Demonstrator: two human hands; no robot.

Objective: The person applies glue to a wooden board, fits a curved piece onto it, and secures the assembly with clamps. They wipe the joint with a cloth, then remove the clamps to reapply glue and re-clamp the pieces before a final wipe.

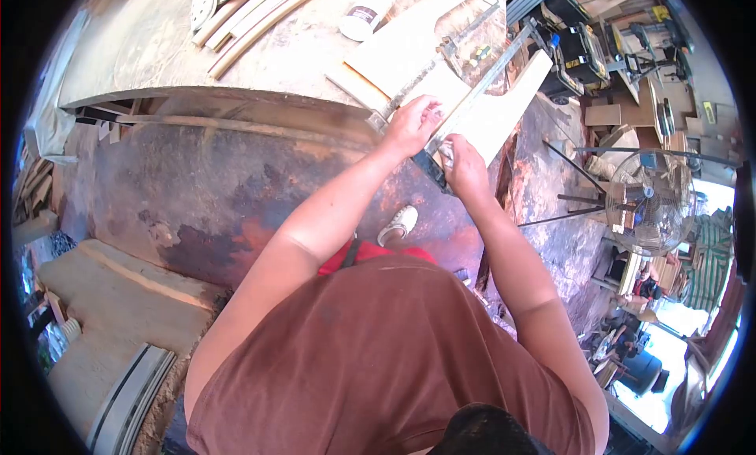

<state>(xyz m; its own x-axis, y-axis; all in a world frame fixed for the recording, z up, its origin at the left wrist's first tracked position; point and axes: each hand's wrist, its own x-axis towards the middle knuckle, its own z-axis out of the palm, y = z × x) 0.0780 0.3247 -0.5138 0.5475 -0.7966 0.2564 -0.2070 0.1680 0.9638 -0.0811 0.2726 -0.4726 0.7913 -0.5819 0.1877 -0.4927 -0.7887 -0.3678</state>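
A long metal bar clamp (494,68) lies across pale wooden boards at the workbench's edge, its dark near end (430,170) jutting over the side. My right hand (466,165) closes round this near end, and a small whitish patch shows at its fingers. Just left of the bar is my left hand (413,126), its fingers curled together over the board; whatever they pinch is hidden. A shaped pale board (498,118) sits under the clamp on the right. Further left, a second metal clamp (411,85) crosses another pale board (398,49).
On the workbench (150,57) are curved wood strips (264,22) and a white bottle (367,14) with a red cap. A standing fan (650,203) is at right, below black tool cases (583,57). Grey strips (130,400) lie on a lower-left board. People sit in the far right background.
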